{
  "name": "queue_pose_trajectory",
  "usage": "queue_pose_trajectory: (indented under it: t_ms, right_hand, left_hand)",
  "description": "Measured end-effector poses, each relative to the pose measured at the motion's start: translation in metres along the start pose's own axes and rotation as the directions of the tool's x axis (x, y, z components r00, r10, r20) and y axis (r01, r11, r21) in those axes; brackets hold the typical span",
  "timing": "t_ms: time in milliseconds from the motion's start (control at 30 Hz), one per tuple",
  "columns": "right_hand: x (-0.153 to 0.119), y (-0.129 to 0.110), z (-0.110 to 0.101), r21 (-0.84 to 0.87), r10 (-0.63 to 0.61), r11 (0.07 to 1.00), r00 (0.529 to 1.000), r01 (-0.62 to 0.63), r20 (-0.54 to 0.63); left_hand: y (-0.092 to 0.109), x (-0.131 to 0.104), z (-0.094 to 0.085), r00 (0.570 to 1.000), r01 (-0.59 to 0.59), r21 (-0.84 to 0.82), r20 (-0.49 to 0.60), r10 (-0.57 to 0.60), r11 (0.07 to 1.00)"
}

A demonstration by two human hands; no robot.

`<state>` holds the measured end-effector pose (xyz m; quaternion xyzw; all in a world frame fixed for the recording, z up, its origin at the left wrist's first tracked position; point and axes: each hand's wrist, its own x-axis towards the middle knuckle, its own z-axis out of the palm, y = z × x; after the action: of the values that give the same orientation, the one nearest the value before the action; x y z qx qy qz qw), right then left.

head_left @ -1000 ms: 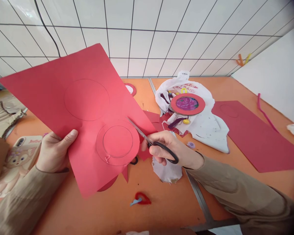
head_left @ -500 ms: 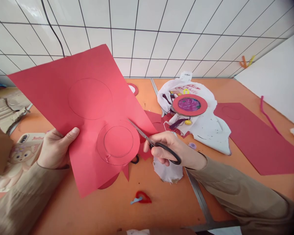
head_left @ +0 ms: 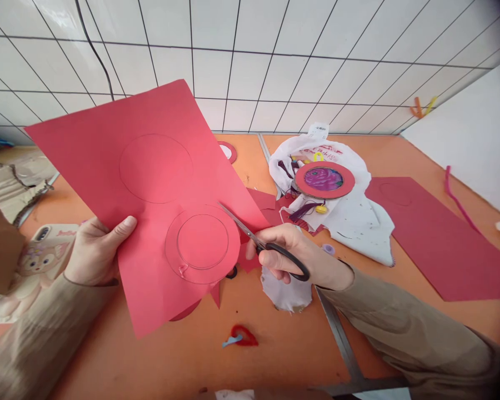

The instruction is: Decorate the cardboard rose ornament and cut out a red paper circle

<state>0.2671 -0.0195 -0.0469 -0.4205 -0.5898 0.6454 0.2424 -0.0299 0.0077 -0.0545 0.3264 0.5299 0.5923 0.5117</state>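
Note:
My left hand (head_left: 104,244) pinches a large sheet of red paper (head_left: 150,228) by its lower left edge, thumb on top. The sheet is held up above the table and bears drawn outlines: one circle higher up and a ring of two circles lower down. In my right hand (head_left: 289,250) is a pair of scissors (head_left: 282,260) with black handles, the fingers wrapped round them. The blades point up and left and lie at the sheet's cut right side, beside the ring's outer line. Part of the ring's right edge is cut free.
On the orange table (head_left: 179,361) lie a white plastic bag (head_left: 364,222), a red ring with a purple flower (head_left: 324,179), another red sheet (head_left: 437,244), a phone (head_left: 41,261), cardboard (head_left: 8,189) and a red pipe-cleaner piece (head_left: 246,335). A tiled wall (head_left: 250,61) stands behind.
The red sheet has shifted slightly, its upper left corner moving right. The scissors stay at nearly the same place on the paper. The whole view has moved a little.

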Motion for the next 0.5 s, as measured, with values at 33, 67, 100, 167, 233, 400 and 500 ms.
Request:
queue_pose_trajectory:
  t_ms: [33, 67, 100, 167, 233, 400, 500]
  right_hand:
    - [0.0001, -0.0001, 0.0001, 0.000, 0.000, 1.000, 1.000, 0.000, -0.001]
    - [0.0003, -0.0004, 0.0002, 0.000, 0.000, 1.000, 1.000, 0.000, -0.002]
    - [0.0004, -0.0007, 0.0004, -0.001, 0.001, 1.000, 1.000, -0.001, -0.004]
    - [0.0007, -0.0011, 0.0006, -0.004, 0.004, 1.000, 1.000, -0.004, -0.006]
    - [0.0007, -0.0012, 0.0006, -0.006, 0.008, 1.000, 1.000, -0.008, -0.006]
    - [-0.0005, -0.0015, 0.0001, -0.006, 0.006, 1.000, 1.000, -0.006, -0.005]
    - [-0.0008, -0.0018, 0.0001, -0.012, 0.015, 1.000, 1.000, -0.015, -0.008]
  left_hand:
    - [0.0006, -0.0010, 0.0009, 1.000, 0.002, 0.004, -0.005, -0.002, 1.000]
    - [0.0011, -0.0017, 0.0015, 1.000, 0.005, 0.008, -0.008, -0.005, 1.000]
    - [0.0015, -0.0021, 0.0018, 1.000, 0.012, 0.011, -0.010, -0.012, 1.000]
    - [0.0020, -0.0021, 0.0018, 1.000, 0.020, 0.013, -0.011, -0.019, 1.000]
    - [0.0020, -0.0014, 0.0013, 1.000, 0.021, 0.012, -0.010, -0.021, 1.000]
    - [0.0009, 0.0008, -0.0007, 1.000, 0.029, -0.004, -0.004, -0.029, 1.000]
    - [0.0000, 0.0019, -0.0022, 1.000, 0.028, 0.003, 0.003, -0.028, 1.000]
